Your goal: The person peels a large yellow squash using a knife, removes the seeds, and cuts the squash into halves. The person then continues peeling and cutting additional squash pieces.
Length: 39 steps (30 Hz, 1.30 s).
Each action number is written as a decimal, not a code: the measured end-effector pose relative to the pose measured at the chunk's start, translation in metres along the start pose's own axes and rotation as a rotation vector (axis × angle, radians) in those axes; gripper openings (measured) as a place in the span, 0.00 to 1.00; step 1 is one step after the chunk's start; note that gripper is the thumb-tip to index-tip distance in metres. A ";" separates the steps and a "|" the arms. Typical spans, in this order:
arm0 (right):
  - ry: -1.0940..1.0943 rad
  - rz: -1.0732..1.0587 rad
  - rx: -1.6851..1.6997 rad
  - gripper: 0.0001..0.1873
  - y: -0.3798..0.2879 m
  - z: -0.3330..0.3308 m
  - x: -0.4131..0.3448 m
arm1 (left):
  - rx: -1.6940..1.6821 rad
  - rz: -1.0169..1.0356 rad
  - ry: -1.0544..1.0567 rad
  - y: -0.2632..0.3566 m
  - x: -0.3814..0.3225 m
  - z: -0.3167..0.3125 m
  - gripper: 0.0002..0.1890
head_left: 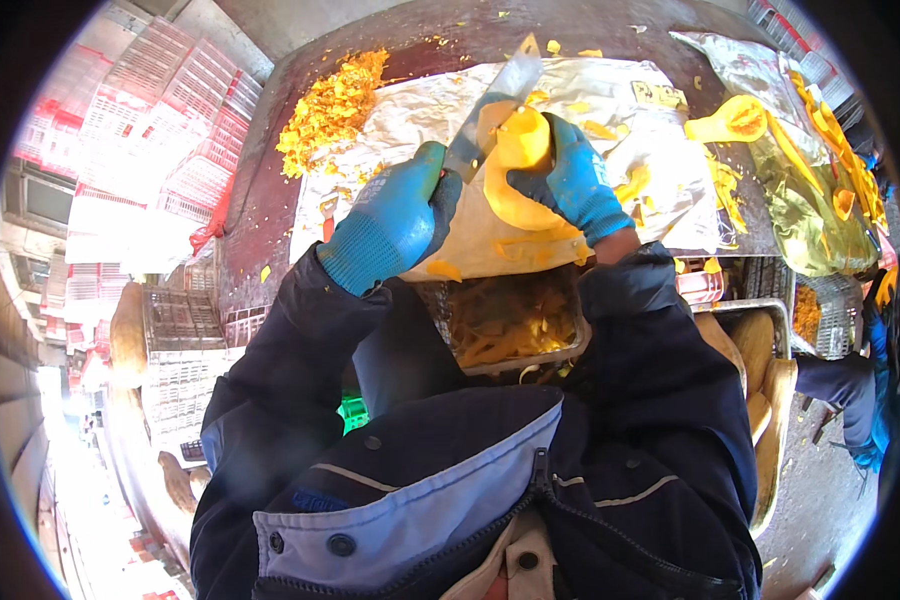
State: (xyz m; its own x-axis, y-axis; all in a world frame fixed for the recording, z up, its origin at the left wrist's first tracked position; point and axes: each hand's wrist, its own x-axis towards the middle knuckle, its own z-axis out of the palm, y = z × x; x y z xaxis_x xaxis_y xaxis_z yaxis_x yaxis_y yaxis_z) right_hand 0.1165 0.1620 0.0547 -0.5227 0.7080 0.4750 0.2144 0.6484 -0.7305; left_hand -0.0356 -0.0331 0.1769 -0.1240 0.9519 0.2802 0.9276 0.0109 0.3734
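Note:
My left hand, in a blue knit glove with a darker coated palm, grips a wide-bladed knife near its lower end. The metal blade slants up and away, against the end of a curved, peeled orange squash. My right hand, also gloved in blue, holds this squash from the right side. Its fingers are partly hidden behind the squash. Both hands are above a white sack cloth spread on a dark table. Peel strips lie scattered over the cloth.
A heap of orange scraps lies at the table's far left. Another squash piece is at right. Below the edge stands a crate of peelings. Unpeeled squashes fill a container at right, near another person's leg. Stacked crates stand left.

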 end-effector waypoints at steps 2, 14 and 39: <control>-0.080 -0.029 -0.050 0.45 0.003 -0.005 0.002 | -0.013 -0.029 -0.040 -0.002 0.001 0.000 0.10; -0.178 -0.105 -0.152 0.40 -0.007 -0.015 -0.005 | -0.097 -0.266 -0.289 -0.011 -0.008 0.035 0.11; 0.299 0.266 0.120 0.31 0.037 -0.070 -0.006 | -0.582 -0.530 -0.555 -0.094 0.002 0.185 0.18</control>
State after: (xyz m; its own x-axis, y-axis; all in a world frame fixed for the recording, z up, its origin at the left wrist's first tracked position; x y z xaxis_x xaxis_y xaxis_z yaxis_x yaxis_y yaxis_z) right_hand 0.1857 0.2011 0.0594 -0.1955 0.9080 0.3705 0.2028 0.4071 -0.8906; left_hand -0.0574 0.0244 -0.0214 -0.1537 0.8780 -0.4532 0.4606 0.4695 0.7533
